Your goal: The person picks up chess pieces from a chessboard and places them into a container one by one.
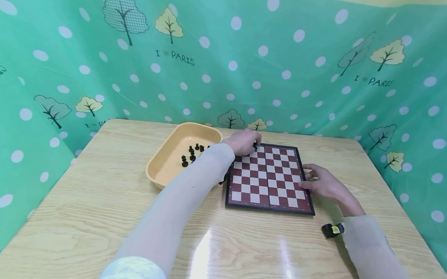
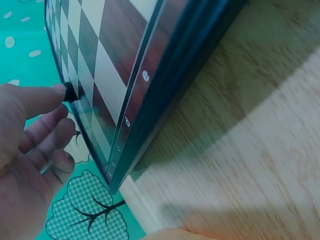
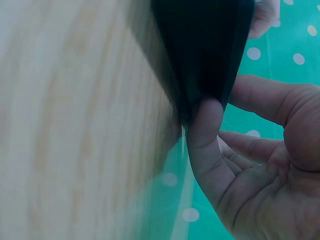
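My left hand (image 1: 243,142) is over the far left corner of the chessboard (image 1: 286,180), a folding board with dark red and white squares and a black rim. Between thumb and fingertips it pinches a small black chess piece (image 2: 71,92), low against the squares in the left wrist view. At the board's right edge, my right hand (image 1: 322,183) grips the rim (image 3: 205,60), thumb on one face and a finger on the other. Part of the board's left side is hidden behind the left wrist.
A yellow-orange plastic tray (image 1: 162,165) stands left of the board, with several black chess pieces (image 1: 185,160) in it; my left forearm covers its right part. A wooden table (image 1: 93,208) lies beneath. Behind hangs a green dotted curtain (image 1: 220,39). A black wrist camera (image 1: 331,230) sits at my right cuff.
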Tool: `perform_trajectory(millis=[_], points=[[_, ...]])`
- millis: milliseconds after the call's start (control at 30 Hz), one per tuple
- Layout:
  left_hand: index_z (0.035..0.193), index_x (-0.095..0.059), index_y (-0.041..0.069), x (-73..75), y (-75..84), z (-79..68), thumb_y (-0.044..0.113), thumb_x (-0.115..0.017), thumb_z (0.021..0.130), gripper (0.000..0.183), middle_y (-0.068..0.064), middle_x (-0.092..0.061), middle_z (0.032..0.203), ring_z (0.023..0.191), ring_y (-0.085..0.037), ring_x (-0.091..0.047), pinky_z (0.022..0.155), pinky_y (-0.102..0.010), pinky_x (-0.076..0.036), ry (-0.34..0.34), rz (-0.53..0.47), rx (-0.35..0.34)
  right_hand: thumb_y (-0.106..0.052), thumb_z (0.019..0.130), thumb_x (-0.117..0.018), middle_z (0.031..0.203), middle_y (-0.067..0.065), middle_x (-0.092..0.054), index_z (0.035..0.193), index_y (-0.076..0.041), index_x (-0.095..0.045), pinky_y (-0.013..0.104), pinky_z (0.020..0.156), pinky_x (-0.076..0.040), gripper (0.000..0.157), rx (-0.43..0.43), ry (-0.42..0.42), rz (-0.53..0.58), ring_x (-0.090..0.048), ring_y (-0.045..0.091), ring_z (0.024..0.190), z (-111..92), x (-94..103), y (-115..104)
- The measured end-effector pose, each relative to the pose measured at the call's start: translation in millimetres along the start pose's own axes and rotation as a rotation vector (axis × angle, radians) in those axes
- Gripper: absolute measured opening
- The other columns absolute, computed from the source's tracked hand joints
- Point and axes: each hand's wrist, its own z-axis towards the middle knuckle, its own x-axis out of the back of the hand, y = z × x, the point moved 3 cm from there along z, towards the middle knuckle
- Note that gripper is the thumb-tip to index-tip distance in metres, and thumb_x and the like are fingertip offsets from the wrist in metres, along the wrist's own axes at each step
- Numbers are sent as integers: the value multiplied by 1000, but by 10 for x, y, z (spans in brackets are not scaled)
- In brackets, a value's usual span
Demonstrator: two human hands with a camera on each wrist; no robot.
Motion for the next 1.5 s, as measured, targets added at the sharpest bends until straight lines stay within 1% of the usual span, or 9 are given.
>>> perform_trajectory(millis=[100,267,433,633,833,967,1100,1300,1500], points=[[107,-60,18,-1,-9,-10,15,-58,84,23,3,-56,107,90,-12,-50,76,-26,-44,6,-21,-3,-14,82,-62,106,22,-47,139,1,-22,33,65,-50,71,-5,-3,4,-56,24,79,9,1,1],[103,-61,18,4,-12,-26,14,-56,85,19,3,-56,102,87,-12,-49,73,-26,-43,3,-17,-4,-14,82,-63,107,22,-47,139,0,-22,34,65,-50,71,-5,-7,6,-57,24,79,26,-3,7],[101,-61,18,7,-7,-51,13,-56,85,18,4,-55,98,85,-12,-48,72,-26,-43,1,-17,-5,-15,82,-63,107,21,-47,139,-1,-23,33,65,-50,71,1,-7,0,-57,23,79,44,-7,6],[100,-60,19,8,-4,-72,13,-57,85,16,6,-54,100,89,-12,-46,76,-27,-42,-4,0,-10,-16,82,-64,106,22,-47,138,1,-23,34,66,-50,72,6,-11,6,-57,24,80,39,-19,-12],[100,-60,19,28,25,-109,12,-57,84,18,5,-55,101,89,-12,-48,77,-27,-43,-14,5,-20,-16,82,-63,107,21,-47,138,2,-21,33,67,-50,73,-3,-16,-3,-56,24,82,19,-26,-17],[102,-61,18,52,63,-168,10,-57,83,21,5,-55,104,92,-12,-49,78,-27,-44,-23,8,-33,-16,82,-63,107,22,-47,138,3,-21,33,66,-49,72,3,-12,-11,-56,23,80,12,-21,-21],[105,-61,19,70,103,-239,11,-56,84,23,5,-54,106,94,-11,-49,79,-26,-44,-36,34,-44,-16,82,-63,107,22,-47,138,2,-22,33,66,-49,72,12,-2,-20,-57,24,80,-1,-7,-18],[104,-61,18,90,155,-339,11,-56,84,22,6,-55,101,87,-10,-49,75,-25,-44,-34,43,-58,-21,82,-63,108,21,-47,138,2,-23,31,70,-46,73,-12,-11,-63,-54,25,87,-13,9,-5],[105,-61,19,124,236,-471,11,-56,83,24,7,-56,99,85,-8,-50,74,-24,-44,-26,44,-76,-21,82,-63,108,21,-47,138,2,-23,31,69,-46,72,-18,-14,-52,-54,25,85,-5,-7,-10]])
